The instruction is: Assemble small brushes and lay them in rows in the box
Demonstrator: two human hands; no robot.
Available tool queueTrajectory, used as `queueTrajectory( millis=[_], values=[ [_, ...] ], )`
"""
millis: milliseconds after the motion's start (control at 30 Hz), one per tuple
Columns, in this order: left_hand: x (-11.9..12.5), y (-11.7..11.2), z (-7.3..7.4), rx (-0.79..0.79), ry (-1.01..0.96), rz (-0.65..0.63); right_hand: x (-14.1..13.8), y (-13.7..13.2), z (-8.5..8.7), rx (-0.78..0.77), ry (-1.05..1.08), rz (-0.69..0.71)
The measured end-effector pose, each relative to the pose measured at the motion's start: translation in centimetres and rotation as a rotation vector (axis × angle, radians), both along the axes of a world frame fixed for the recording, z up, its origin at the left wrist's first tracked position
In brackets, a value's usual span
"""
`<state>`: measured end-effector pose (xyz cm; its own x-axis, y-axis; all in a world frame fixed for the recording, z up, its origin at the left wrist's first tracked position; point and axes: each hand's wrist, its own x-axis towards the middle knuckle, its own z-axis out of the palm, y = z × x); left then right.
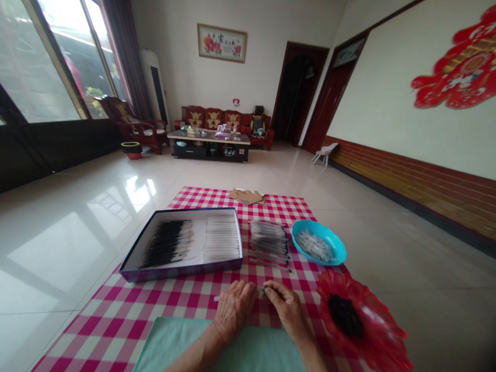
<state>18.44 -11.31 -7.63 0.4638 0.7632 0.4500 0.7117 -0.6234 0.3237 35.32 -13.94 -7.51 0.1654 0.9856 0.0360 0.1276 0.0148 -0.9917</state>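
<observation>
My left hand (236, 304) is closed round a pale, translucent pen barrel (217, 298), whose end sticks out to the left. With thumb and fingers pinched, my right hand (284, 305) grips a small dark piece (263, 289) at the barrel's other end; my fingers hide most of the joint. Just beyond my hands lies a pile of clear pens (269, 240) with dark ends. To its left, a shallow box (182, 271) holds black refills (165, 243) and a row of white translucent barrels (221, 237).
A blue bowl (339, 247) of small clear pieces (313, 245) stands at the right. Nearer is a red flower-shaped dish (382, 330) with small black parts (344, 315). A green cloth (174, 336) lies under my forearms on the checked tablecloth (104, 310). Cardboard pieces (248, 197) lie at the far edge.
</observation>
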Motion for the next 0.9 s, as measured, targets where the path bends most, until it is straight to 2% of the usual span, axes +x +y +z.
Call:
queueTrajectory(
  millis=[133,300,533,633,800,900],
  values=[
    [0.0,0.1,0.0,0.012,-0.002,0.011,-0.1,-0.1,0.1,0.028,-0.016,0.052],
    [0.0,0.1,0.1,0.014,-0.009,-0.008,-0.5,-0.2,0.0,0.066,0.091,0.096],
    [0.0,0.2,0.0,0.044,-0.026,-0.017,-0.7,0.0,-0.3,0.147,-0.209,-0.027],
    [0.0,0.3,0.1,0.072,-0.03,0.0,-0.8,-0.2,0.0,0.183,-0.179,-0.011],
    [0.0,0.2,0.3,0.084,-0.045,0.002,-1.0,-0.5,0.2,0.115,-0.018,0.042],
    [0.0,0.2,0.3,0.07,-0.024,-0.006,-1.2,-0.4,0.2,0.106,-0.07,-0.018]
  ],
)
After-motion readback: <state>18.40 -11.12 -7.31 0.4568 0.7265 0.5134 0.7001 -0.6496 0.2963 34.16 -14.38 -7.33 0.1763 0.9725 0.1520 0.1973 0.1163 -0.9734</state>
